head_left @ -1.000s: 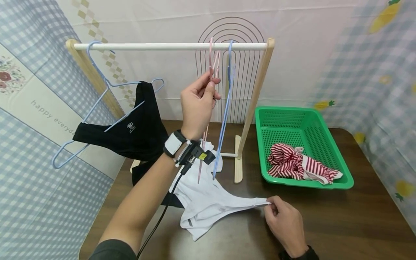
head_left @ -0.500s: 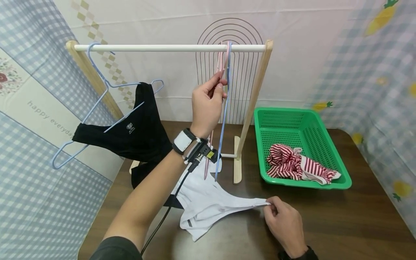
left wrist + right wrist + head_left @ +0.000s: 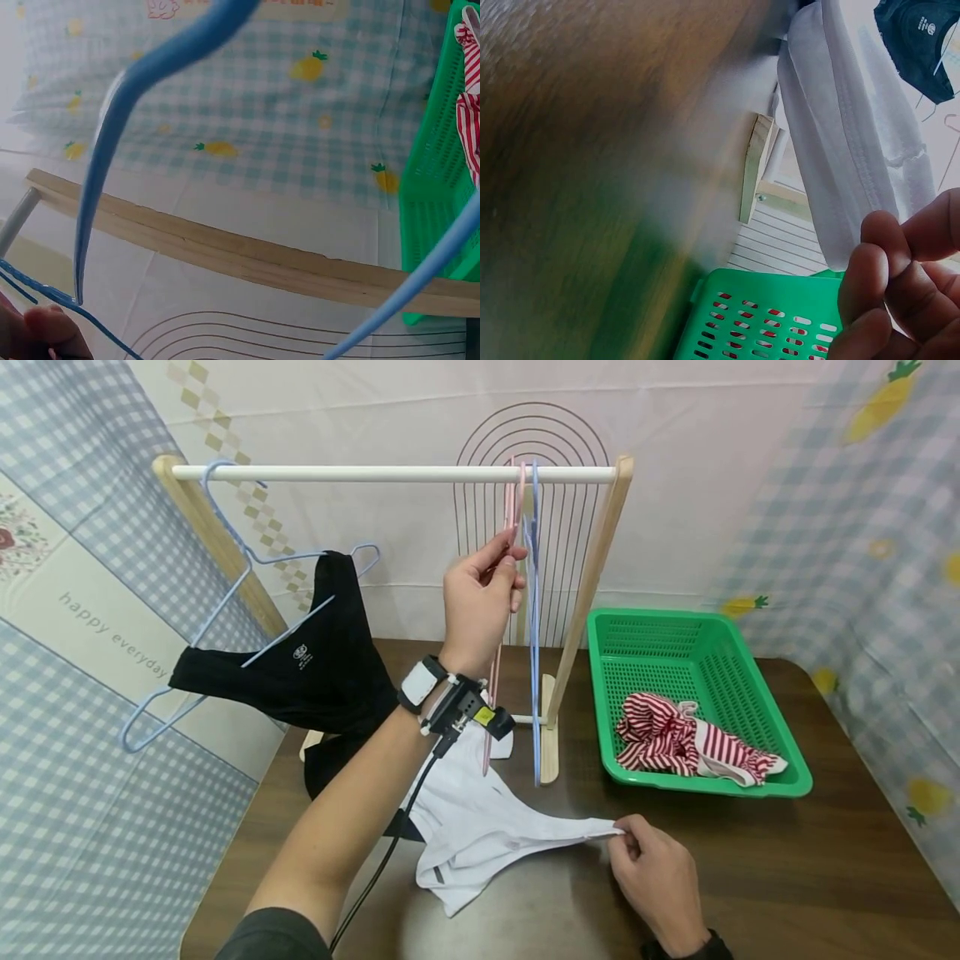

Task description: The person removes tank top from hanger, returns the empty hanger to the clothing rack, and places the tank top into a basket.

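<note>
A wooden rack [image 3: 592, 585] with a white rail [image 3: 390, 471] stands on the dark table [image 3: 787, 860], a green basket [image 3: 757, 685] beside it. A white garment [image 3: 480, 827] lies flat in front. The left hand [image 3: 476, 602] is raised, fingers curled round the pink hanger [image 3: 510, 518] on the rail, just beside a blue hanger [image 3: 534, 610]. The right hand [image 3: 660, 877] pinches the garment's edge. Pulling the pink hanger off could snag the blue one and drag it down.
</note>
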`<action>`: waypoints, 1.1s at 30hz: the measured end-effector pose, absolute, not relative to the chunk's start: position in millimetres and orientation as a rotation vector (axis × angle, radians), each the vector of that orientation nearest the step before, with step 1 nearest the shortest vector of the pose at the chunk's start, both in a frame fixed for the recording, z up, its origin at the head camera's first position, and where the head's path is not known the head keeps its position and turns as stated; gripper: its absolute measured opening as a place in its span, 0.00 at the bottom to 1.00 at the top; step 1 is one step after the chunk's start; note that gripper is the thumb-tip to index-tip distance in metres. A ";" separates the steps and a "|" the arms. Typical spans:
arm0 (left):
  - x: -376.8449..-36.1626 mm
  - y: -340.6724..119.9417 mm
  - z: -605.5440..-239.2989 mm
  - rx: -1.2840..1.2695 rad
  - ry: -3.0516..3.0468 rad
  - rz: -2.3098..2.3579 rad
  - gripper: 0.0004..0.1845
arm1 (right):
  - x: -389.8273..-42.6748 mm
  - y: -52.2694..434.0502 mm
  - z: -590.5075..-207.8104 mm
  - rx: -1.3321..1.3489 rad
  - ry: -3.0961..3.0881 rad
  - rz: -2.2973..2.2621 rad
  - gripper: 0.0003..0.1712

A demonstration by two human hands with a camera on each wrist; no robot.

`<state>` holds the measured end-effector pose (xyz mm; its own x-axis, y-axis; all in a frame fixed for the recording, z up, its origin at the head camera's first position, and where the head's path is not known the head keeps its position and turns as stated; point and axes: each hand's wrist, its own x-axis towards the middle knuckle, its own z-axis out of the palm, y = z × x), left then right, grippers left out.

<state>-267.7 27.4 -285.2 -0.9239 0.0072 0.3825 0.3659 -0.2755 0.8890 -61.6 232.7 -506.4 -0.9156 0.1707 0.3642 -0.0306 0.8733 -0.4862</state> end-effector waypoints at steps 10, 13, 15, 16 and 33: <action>-266.8 28.1 -288.9 -0.450 -1.760 -2.308 0.21 | -59.5 231.6 -506.6 -0.115 -2.647 0.697 0.06; -265.4 25.0 -290.7 -0.477 -1.827 -2.234 0.21 | -59.9 231.3 -505.6 -0.124 -2.663 0.699 0.05; -263.8 22.0 -292.3 -0.495 -1.887 -2.179 0.23 | -60.3 231.2 -504.9 -0.129 -2.671 0.702 0.05; -262.9 20.3 -293.4 -0.503 -1.916 -2.152 0.23 | -60.5 231.2 -504.5 -0.131 -2.675 0.701 0.05; -227.6 -28.7 -329.6 -0.570 -2.082 -1.865 0.22 | -62.4 235.0 -504.0 -0.218 -2.676 0.873 0.05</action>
<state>-227.6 -28.7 -329.6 -0.8804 0.0998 0.4635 0.4717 0.0847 0.8777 -62.4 235.0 -504.0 -0.9380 0.2396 0.2506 0.0457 0.8020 -0.5956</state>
